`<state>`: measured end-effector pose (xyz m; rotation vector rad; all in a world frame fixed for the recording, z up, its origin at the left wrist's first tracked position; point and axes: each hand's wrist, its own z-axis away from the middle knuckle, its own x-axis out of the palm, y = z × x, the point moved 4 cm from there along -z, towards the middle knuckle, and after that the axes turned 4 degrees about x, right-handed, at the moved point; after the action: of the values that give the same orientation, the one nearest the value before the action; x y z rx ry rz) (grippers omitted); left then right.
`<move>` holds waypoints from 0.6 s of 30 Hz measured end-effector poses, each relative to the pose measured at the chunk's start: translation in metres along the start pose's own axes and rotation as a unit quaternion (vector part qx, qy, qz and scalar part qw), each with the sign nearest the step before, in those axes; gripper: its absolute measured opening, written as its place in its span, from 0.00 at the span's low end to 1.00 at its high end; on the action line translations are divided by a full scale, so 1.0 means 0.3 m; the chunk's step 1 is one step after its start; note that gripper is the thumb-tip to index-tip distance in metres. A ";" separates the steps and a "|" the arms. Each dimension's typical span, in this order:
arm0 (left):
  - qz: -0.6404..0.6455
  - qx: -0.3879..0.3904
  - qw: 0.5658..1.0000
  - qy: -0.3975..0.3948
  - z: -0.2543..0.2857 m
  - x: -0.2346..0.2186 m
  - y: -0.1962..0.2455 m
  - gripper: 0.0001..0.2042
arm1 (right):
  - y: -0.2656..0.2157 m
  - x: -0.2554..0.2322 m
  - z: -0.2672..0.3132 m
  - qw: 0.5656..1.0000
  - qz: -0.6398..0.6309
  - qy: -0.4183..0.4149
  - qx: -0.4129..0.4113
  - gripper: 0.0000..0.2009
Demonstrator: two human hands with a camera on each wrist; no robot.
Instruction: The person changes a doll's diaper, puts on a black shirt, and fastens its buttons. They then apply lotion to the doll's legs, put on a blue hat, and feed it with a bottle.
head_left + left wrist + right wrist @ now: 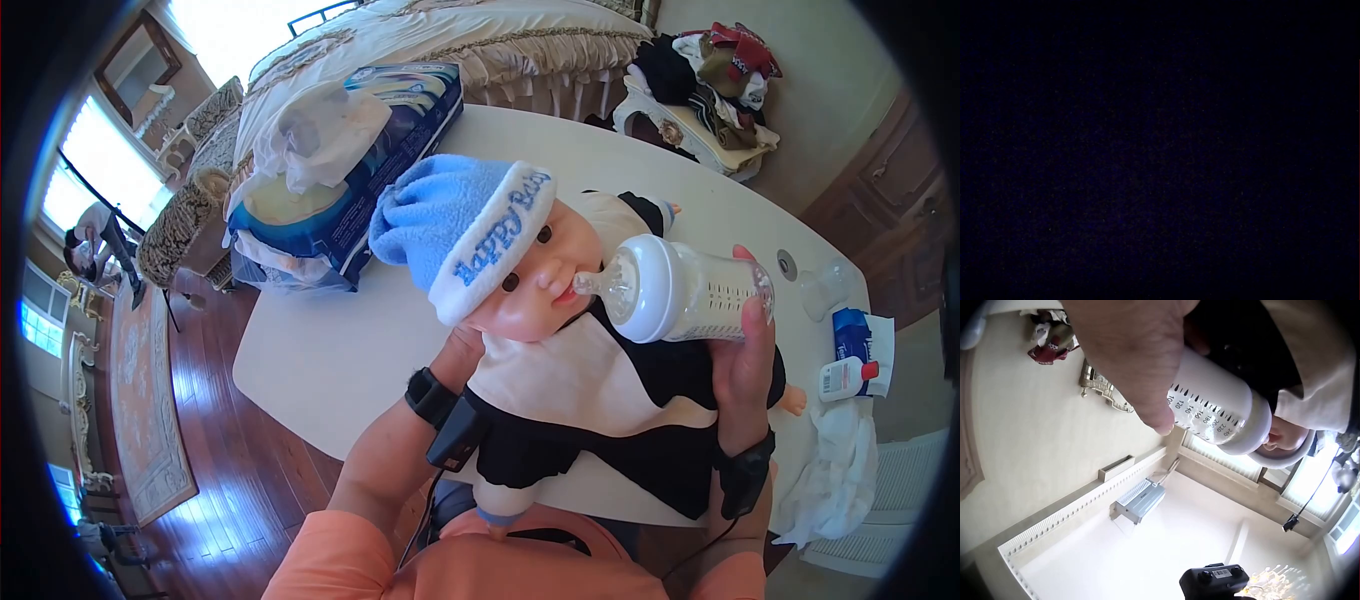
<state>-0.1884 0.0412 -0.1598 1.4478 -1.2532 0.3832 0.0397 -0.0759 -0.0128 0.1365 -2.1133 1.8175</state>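
Note:
A doll [550, 270] in a blue knit hat [450, 215] and black-and-cream clothes lies across the person's lap and the table edge. The left hand [465, 345] is under the doll's head and neck, its fingers hidden; the left wrist view is dark. In the right hand [745, 370] a baby bottle [690, 290] is held, thumb and fingers round its base, the nipple touching the doll's mouth. The right wrist view shows the thumb of the right hand [1141, 362] along the marked bottle [1210, 406], with the doll's face [1285, 434] beyond its collar.
On the white table [300, 350] a diaper pack [400, 130] with a plastic bag stands at the back left. A clear item [825, 290], a blue packet [850, 335], a small white bottle with a red cap [842, 380] and white crumpled plastic [830, 460] lie at the right.

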 end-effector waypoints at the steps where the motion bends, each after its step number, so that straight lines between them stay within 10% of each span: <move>1: -0.040 -0.015 0.998 0.049 0.002 0.032 0.006 0.10 | -0.001 -0.002 0.001 1.000 0.010 0.006 -0.008 0.33; 4: 0.085 -0.015 0.984 -0.158 -0.006 0.312 0.089 0.11 | -0.007 -0.001 0.003 0.999 0.030 0.010 -0.030 0.34; 18: 0.091 -0.033 0.986 -0.137 -0.009 0.379 0.112 0.05 | -0.037 0.014 0.019 0.993 0.067 0.036 -0.085 0.39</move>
<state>-0.1720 -0.0034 -0.0512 1.3660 -1.6117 0.2672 0.0380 -0.0827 -0.0016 -0.1150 -2.2607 1.6771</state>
